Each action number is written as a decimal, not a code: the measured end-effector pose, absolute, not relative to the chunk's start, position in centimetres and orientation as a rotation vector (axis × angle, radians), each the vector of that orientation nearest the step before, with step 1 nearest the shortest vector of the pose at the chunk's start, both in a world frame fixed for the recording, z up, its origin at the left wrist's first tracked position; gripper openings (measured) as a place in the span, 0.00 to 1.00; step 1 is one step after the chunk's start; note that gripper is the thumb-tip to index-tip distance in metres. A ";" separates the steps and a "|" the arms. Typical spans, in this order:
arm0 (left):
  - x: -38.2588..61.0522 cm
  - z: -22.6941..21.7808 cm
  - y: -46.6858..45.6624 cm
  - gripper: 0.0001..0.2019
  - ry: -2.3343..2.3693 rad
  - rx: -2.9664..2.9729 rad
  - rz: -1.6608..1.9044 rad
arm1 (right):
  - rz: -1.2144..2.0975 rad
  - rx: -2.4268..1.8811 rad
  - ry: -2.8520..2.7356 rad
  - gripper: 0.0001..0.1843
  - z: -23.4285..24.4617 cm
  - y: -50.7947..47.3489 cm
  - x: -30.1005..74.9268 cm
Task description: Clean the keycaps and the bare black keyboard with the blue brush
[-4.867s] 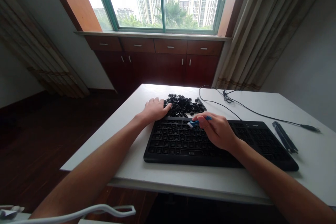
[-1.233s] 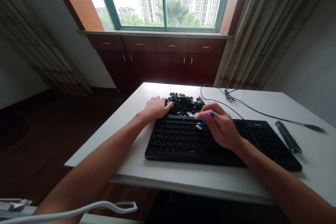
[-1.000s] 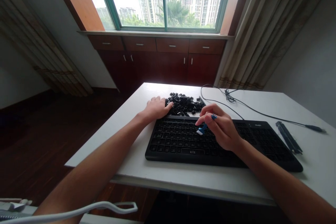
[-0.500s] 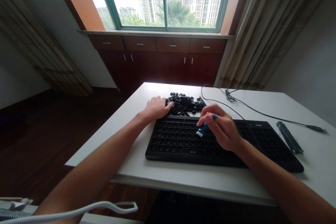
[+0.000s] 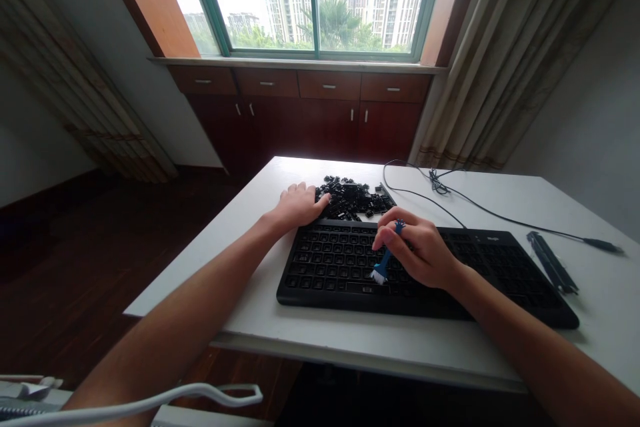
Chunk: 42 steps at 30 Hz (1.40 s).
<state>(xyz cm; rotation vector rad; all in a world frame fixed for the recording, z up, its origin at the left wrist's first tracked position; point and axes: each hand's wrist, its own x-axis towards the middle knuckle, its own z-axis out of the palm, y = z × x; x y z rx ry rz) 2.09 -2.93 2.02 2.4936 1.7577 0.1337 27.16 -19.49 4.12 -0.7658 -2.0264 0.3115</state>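
A long black plastic keyboard [image 5: 345,259], gridded with small square sockets, is set on a smooth white table [image 5: 240,240]. A slim blue brush [image 5: 383,264] (white-bristled) is pinched in the right hand [image 5: 420,250], its tip at the lower rows. The left hand [image 5: 299,205] is laid flat, loosely spread, beside heaped black keycaps [image 5: 349,197].

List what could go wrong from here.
The left hand rests beside the loose keycaps; a sideways shift might scatter some.
The right hand holds the blue brush bristles-down at the keyboard; bristles might snag in its open sockets.
The cable trails loosely from the keyboard; a tug could shift it.
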 end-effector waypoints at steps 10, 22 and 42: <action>2.2 2.0 -2.9 0.42 1.769 2.495 0.123 | 0.259 -0.721 -2.178 0.13 3.7 -19.4 27.2; 2.2 2.1 -3.0 0.42 1.793 2.504 0.094 | 0.323 -0.784 -2.152 0.16 3.4 -19.3 27.2; 2.1 1.8 -2.9 0.43 1.772 2.503 0.128 | 0.501 -0.785 -2.081 0.20 3.8 -19.5 27.2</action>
